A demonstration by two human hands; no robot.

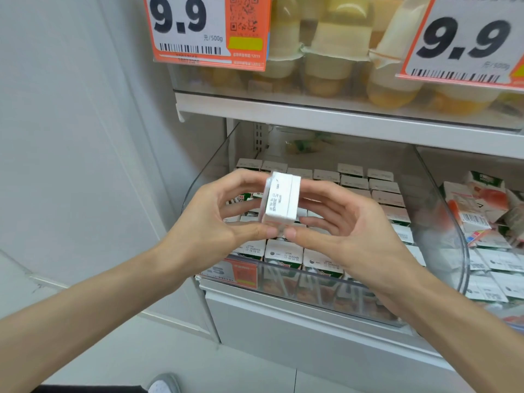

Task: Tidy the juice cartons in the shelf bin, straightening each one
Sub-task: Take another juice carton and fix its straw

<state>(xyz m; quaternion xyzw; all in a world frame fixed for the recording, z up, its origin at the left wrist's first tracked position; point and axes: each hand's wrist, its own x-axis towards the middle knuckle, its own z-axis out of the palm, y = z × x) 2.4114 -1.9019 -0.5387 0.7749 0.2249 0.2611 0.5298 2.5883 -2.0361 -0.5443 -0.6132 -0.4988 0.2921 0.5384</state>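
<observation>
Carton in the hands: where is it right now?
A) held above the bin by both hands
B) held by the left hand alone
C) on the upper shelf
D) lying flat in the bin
A: the left hand and the right hand both pinch the carton by its edges, lifted above the bin.
</observation>
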